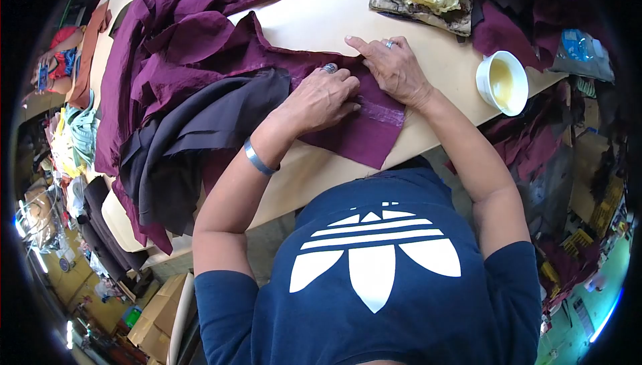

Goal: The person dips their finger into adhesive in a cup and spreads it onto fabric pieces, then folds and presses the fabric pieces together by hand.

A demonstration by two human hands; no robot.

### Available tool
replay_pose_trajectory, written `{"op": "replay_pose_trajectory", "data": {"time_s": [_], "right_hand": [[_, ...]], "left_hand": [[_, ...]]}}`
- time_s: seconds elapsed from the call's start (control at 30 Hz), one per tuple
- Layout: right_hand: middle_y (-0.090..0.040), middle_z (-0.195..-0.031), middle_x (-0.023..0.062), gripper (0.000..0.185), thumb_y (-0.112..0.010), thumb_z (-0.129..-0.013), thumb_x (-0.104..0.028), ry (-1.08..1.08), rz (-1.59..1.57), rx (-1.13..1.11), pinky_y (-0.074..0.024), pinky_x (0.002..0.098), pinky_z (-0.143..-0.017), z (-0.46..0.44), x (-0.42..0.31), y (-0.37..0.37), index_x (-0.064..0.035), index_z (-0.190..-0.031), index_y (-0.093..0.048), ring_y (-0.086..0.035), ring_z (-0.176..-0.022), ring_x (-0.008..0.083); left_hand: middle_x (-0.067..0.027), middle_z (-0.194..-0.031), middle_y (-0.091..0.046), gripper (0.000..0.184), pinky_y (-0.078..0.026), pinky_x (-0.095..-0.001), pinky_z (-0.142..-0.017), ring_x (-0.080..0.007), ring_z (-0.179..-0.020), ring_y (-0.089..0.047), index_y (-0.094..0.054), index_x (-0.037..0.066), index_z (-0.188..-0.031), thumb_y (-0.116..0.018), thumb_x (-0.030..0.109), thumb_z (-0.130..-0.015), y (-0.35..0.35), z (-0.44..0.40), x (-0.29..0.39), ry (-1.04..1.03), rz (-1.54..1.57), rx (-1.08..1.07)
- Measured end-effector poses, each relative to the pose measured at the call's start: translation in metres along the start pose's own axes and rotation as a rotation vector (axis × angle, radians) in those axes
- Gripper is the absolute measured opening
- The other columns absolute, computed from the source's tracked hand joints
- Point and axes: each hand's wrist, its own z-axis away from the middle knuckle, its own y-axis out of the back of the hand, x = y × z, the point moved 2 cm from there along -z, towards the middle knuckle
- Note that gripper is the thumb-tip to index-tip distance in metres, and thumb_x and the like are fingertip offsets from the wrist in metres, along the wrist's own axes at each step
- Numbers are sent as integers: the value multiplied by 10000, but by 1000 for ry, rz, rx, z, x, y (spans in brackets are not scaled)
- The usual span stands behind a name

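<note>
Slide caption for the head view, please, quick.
Left hand and right hand on maroon fabric at a pale table, white bowl to the right.

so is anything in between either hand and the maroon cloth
Nothing visible is. The left hand lies on the maroon cloth, and the right hand is at its edge. The dark cloth lies to the left of both hands, and the white bowl stands apart, to the right.

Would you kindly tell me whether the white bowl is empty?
It is not empty: the white bowl shows pale yellowish contents inside.
</note>
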Motion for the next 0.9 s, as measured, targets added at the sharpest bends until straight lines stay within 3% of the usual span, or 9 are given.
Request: {"op": "replay_pose_trajectory", "data": {"time_s": [0.3, 0.4, 0.57, 0.8, 0.9], "right_hand": [[-562, -808, 12, 566, -467, -801, -90, 17, 25, -61, -373, 327, -787, -3, 3, -2, -211, -1349, -396, -561, -728, 171], [-538, -777, 37, 475, -487, -856, -109, 96, -56, -15, -372, 325, -753, -3, 5, -1, -169, -1324, -434, -532, -688, 195], [-526, -777, 31, 516, -499, -821, -144, 115, -3, -68, -376, 322, -755, -5, 5, -1, -177, -1331, -427, -535, -705, 190], [-534, -816, -1, 602, -532, -790, -200, 135, 42, -102, -380, 305, -761, -5, 5, 0, -224, -1370, -371, -550, -729, 147], [-533, -814, -2, 617, -544, -780, -204, 136, 64, -100, -383, 307, -762, -5, 5, 0, -222, -1372, -370, -550, -727, 148]], "left_hand": [[-113, -826, -502, 109, -426, -397, -698, -301, -802, -513, -556, 74, -893, -578, 110, -794, -17, 1, 5, -31, 47, 106], [-113, -818, -498, 98, -426, -392, -683, -298, -781, -508, -562, 76, -897, -552, 101, -803, -18, 0, 5, -69, 2, 150], [-114, -818, -496, 108, -419, -390, -672, -297, -769, -506, -576, 73, -892, -530, 70, -794, -20, -5, 27, -115, 26, 267], [-103, -836, -494, 113, -407, -413, -697, -287, -800, -504, -583, 79, -887, -527, 74, -788, -25, -7, 25, -49, 39, 152], [-105, -845, -497, 148, -397, -423, -725, -292, -814, -503, -595, 94, -913, -517, 63, -792, -27, -8, 31, -68, -35, 211]]}}
